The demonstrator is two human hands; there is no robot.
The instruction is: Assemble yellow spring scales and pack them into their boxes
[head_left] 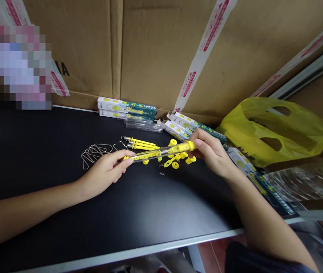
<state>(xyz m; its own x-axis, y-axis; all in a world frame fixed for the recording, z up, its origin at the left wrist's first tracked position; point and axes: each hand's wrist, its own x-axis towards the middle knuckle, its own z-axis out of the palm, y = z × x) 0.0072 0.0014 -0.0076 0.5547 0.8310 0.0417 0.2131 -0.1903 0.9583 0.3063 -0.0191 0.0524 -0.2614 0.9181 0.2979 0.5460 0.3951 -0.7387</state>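
Observation:
Between my two hands a spring scale (161,152) is held above the black table, slightly tilted, its right end higher. It has a clear tube, a yellow graduated strip inside and yellow end caps. My left hand (107,170) pinches the left end, and my right hand (211,151) grips the yellow cap at the right end. Behind and below the tube lie loose yellow plastic parts (175,165) and small springs (162,174). Yellow rods with metal springs (143,145) lie just beyond it. Several bent wire hooks (93,153) rest beyond my left hand.
Printed boxes (127,108) lie at the table's back, with clear tubes (143,125) before them. More boxes (190,127) sit behind my right hand, and another (258,182) lies to its right. A yellow plastic bag (275,129) is at the right. Large cardboard (156,49) stands behind the table (150,212).

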